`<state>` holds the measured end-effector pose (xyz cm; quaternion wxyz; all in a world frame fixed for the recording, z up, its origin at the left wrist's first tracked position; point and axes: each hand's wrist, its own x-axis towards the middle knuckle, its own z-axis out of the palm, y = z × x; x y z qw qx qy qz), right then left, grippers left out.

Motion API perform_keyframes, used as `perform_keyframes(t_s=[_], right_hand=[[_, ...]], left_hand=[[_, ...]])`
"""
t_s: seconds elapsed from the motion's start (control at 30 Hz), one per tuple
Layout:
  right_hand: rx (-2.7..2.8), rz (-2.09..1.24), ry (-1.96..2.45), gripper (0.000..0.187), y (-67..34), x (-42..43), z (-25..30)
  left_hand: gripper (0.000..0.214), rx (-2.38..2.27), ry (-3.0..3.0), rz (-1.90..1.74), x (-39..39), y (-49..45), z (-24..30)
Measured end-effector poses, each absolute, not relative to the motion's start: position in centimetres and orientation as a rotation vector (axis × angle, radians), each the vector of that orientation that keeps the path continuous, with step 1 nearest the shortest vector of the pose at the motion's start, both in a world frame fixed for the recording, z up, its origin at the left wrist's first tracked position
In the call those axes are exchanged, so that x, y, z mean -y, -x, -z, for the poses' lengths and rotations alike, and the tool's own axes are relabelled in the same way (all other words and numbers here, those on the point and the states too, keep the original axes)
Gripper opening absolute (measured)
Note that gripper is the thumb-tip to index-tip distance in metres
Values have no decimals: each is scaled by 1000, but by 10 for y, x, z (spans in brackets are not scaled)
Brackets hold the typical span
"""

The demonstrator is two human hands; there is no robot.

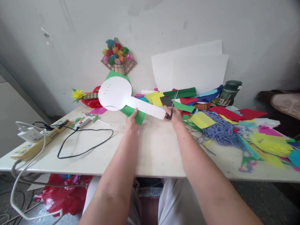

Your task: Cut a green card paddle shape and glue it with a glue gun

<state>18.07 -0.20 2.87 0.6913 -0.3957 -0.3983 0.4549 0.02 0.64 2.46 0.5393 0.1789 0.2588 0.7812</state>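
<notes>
A white cutout [115, 93] with a round body and a long straight neck is held up above the table. Small dark holes mark its round part and the neck's end. Green paper [139, 117] lies against its back and shows past the lower edge and at the top. My left hand [132, 120] is closed on the cutout's lower edge and this green paper, thumb in front. At the neck's right end, my right hand [173, 115] is closed around scissors [174, 99], blades pointing up. Whether it also grips the neck is hard to see.
A glue gun [83, 121] with a black cord and a power strip [40, 140] lie at left. Blue-grey yarn [222, 129] and coloured paper cover the right side. A green jar [229, 92] stands behind. Paper flowers [117, 54] and white sheets [191, 69] lean on the wall.
</notes>
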Motion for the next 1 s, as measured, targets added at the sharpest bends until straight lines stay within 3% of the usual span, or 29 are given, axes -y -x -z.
perform_keyframes(t_s=[0.13,0.3,0.53,1.0], right_hand=[[1060,-1093,874,22,-186,7,-32],[1263,-1229,851,33,-186,10,-31],[1228,-1269,808,42,-182,12,-34],[1266,-1547,778,21,-184,24,-38]], left_hand=[[26,-602,-519,-1765,-5,-1,-23],[32,-585,-606,-1662,-2,0,-21],[30,-613,-650,-1623,-6,3,-17],[29,-707,-648,-1410,1,10,-17]])
